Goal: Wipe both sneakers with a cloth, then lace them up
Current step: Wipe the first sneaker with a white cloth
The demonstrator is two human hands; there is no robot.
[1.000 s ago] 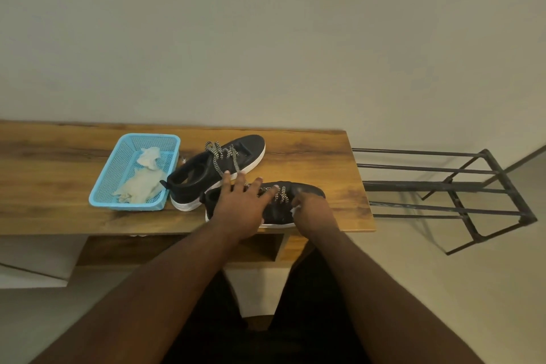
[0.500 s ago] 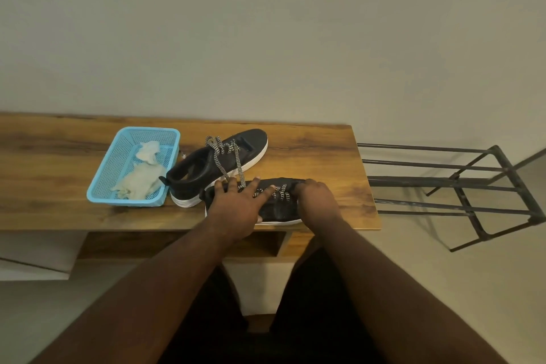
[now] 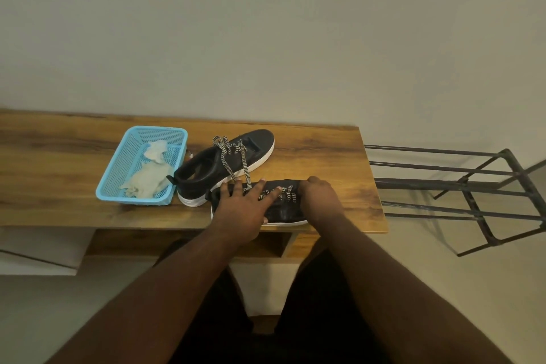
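Two black sneakers with white soles and black-and-white laces lie on a wooden table (image 3: 325, 151). The near sneaker (image 3: 280, 211) lies along the front edge with its toe to the right. My left hand (image 3: 242, 210) rests flat on it with fingers spread over the laces. My right hand (image 3: 320, 198) is curled over the toe; the cloth in it is hidden under the fingers. The far sneaker (image 3: 204, 170) lies at an angle behind, its laces loose and trailing toward the near one.
A light blue plastic basket (image 3: 118, 162) with crumpled pale cloths (image 3: 147, 179) stands left of the sneakers. A black metal rack (image 3: 472, 186) stands on the floor right of the table. A plain wall runs behind.
My right hand slid from the near sneaker's side up and right onto its toe, and a white bit of cloth at its fingers went out of sight. My left hand stayed on the laces.
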